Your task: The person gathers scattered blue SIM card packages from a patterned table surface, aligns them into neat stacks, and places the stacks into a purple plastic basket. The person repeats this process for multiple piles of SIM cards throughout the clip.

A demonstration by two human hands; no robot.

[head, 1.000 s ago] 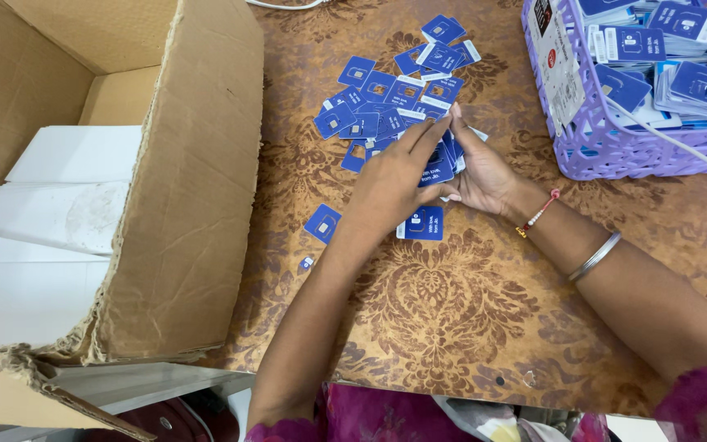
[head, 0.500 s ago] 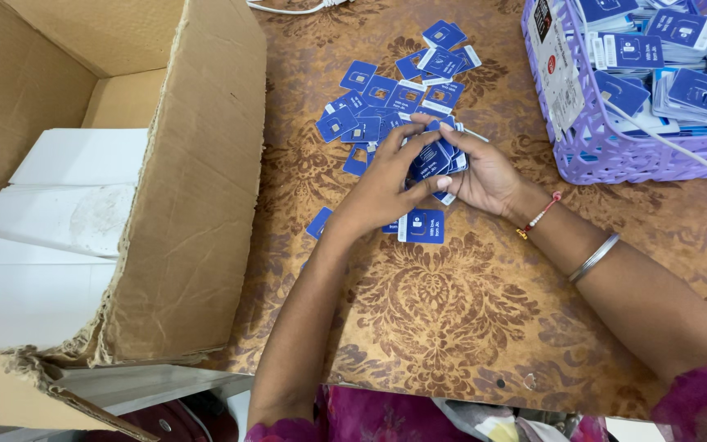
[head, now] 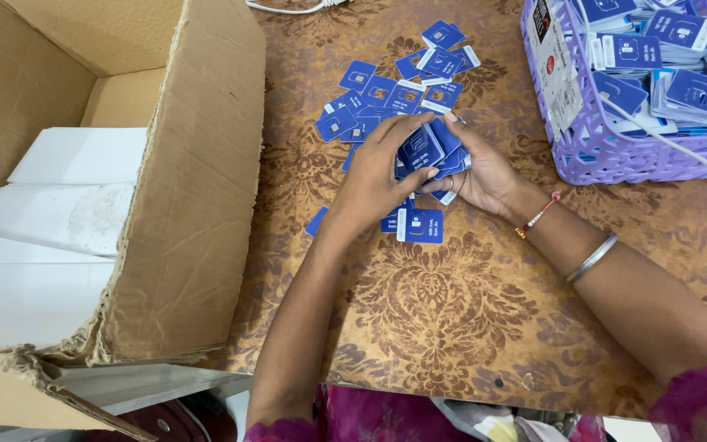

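Surface: brown table [head: 452, 327] with a darker floral pattern, seen from above; its near edge runs along the bottom of the view.
Far left: one large open cardboard box [head: 198, 188] stands on the table's left part, its torn right flap upright. Inside lie white flat packs [head: 59, 205], at least three, stacked and overlapping.
Top edge: a white cable end [head: 288, 6] lies just beyond the box.
Loose cards: small blue cards [head: 386, 94] with white markings lie scattered flat on the table beyond the hands, roughly fifteen to twenty; overlap makes an exact count impossible. One more blue card [head: 423, 225] lies face up just below the hands, and a corner of another [head: 317, 221] shows under the left wrist.
Left hand: left hand [head: 378, 176] comes up from the bottom centre, forearm slanting right, palm down. Its fingers are curled over a fanned bundle of blue cards [head: 431, 147], thumb pressing on the bundle's front.
Right hand: right hand [head: 484, 172] comes in from the lower right, palm toward the left hand, fingers wrapped behind the same bundle and grasping it. The bundle is held between both hands, just above the table; its card count cannot be told.
Right wrist: one red bead bracelet [head: 538, 215] and one silver bangle [head: 591, 258].
Far right: one lilac plastic basket [head: 591, 155] with an open lattice wall stands at the top right, filled with stacks of blue cards [head: 681, 74]. A white label [head: 554, 65] with dark print and a red spot hangs on its left wall. A white cord [head: 681, 147] crosses its front.
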